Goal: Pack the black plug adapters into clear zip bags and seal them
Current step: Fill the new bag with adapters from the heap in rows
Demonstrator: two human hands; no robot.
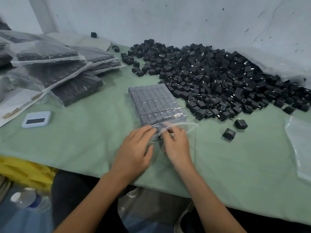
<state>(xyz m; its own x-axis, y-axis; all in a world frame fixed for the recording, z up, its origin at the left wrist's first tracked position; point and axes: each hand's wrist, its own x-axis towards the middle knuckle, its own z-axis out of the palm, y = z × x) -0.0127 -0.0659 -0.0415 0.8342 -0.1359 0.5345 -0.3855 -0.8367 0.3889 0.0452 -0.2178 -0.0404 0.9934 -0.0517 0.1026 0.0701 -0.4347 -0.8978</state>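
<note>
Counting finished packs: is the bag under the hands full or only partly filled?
Full: the zip bag shows tidy rows of adapters across its whole visible length. Both hands are at its mouth; whether it is sealed, cannot tell.

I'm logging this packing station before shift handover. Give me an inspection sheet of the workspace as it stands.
Surface: pale green cloth-covered table.
Job's things: clear zip bag filled with rows of black plug adapters, its mouth at the hands; large loose heap of black plug adapters; stack of filled clear bags at left; empty clear bags at right.
Clutter: small pale blue device with dark screen.
Grippers: left hand and right hand both pinch the bag's mouth edge.
Cables: nothing seen.
Surroundings: grey-white wall; yellow object and plastic bottle below the table edge.
</note>
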